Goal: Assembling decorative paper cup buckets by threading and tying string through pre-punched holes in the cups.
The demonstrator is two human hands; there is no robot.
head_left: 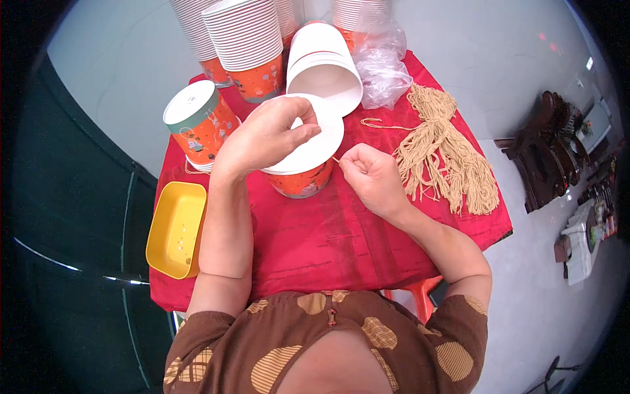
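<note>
An orange paper bucket (303, 180) with a broad white top (326, 150) stands upright in front of me. Over that top my left hand (279, 131) bends with its fingers curled inward; what they hold, if anything, is hidden. Just right of the rim, my right hand (373, 176) pinches a tan cord (336, 159), of which a short end shows toward the bucket. To the right lies a loose bundle of tan cords (453, 161), tied near its top, with one strand trailing left.
Tall stacks of paper buckets (243, 36) stand at the back. White buckets (325, 72) lie on their side beside a clear plastic bag (380, 65). At left are an upside-down bucket (200, 125) and a yellow tray (176, 226). A red cloth (315, 249) covers the table.
</note>
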